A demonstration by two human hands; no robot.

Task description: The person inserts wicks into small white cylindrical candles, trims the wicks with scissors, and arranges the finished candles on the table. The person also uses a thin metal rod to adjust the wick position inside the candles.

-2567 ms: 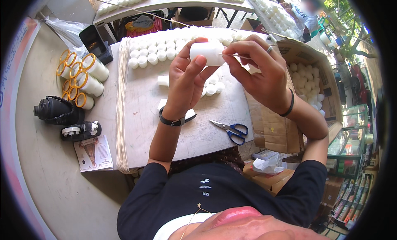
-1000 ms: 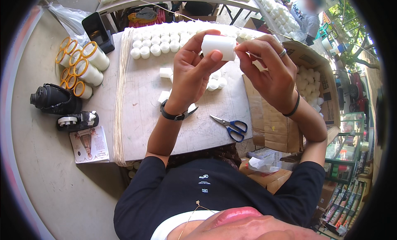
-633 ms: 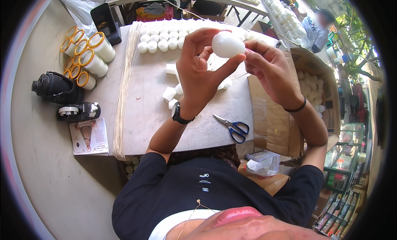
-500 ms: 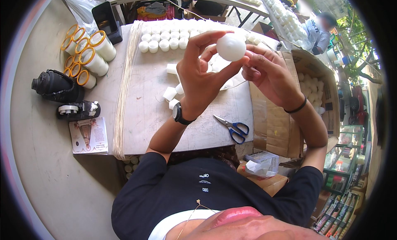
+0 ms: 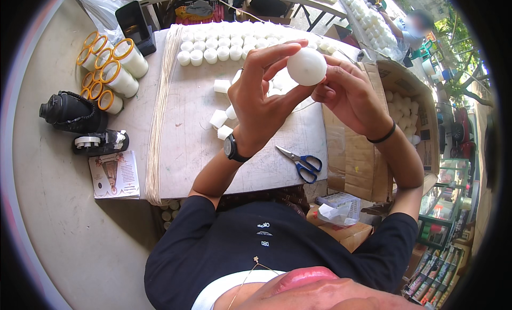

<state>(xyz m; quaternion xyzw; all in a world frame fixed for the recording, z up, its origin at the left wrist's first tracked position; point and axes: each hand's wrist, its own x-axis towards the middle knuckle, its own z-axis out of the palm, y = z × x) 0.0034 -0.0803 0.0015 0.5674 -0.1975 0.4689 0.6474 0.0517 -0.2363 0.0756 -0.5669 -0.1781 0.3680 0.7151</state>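
A white votive candle point(image 5: 306, 66) is held up above the worktable, its round face toward me. My left hand point(image 5: 261, 96) grips it from the left, with the fingers curved over the top and the thumb below. At its right edge, my right hand point(image 5: 354, 96) has its thumb and fingers pinched together against the candle. A thin pale cord runs from near the right fingers down toward the table; whether they hold it I cannot make out. Behind my left wrist lie several loose white candles point(image 5: 218, 118). Blue-handled scissors point(image 5: 300, 163) lie at the table's near edge.
Rows of white candles point(image 5: 210, 55) stand at the table's far side. Left of them stretches a bundle of pale wicks point(image 5: 162, 115). An open cardboard box point(image 5: 357, 166) of white candles is at the right. Orange-rimmed jars point(image 5: 125, 83) and a black bottle point(image 5: 72, 111) stand left.
Both hands have shifted slightly right with the candle, and its face has turned a little, showing a small dark spot in the middle. The person in the background has leaned lower.
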